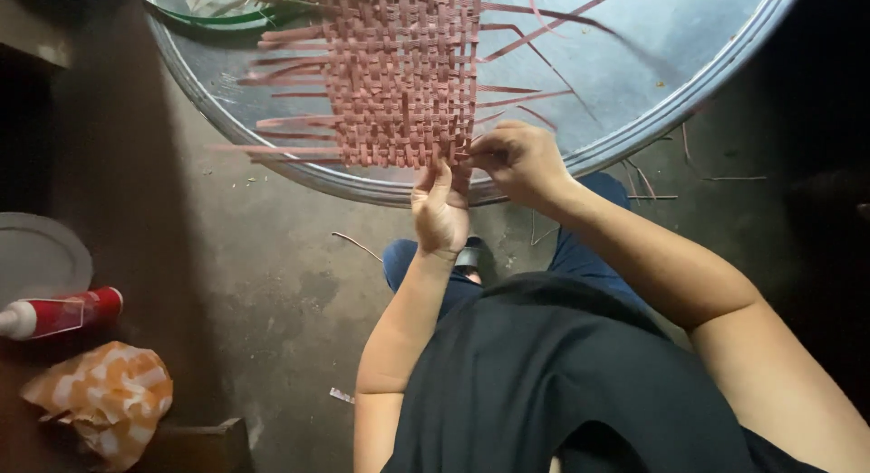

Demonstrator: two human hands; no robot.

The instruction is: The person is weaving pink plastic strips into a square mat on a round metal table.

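Reddish-pink woven mat [399, 70] lies in a big metal basin [689, 92] at 12 o'clock. Left hand [440, 210] and right hand [518, 160] both pinch strips at its near edge. Red bottle [59, 314], orange checked cloth [104, 396] at 8 o'clock on floor.

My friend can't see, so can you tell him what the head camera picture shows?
Two bare hands work at the near edge of a pink woven mat lying in a big round metal tray: the left hand is raised against the edge and the right hand pinches a strip there. On the dim floor to the left lie a red bottle and an orange-and-white cloth.
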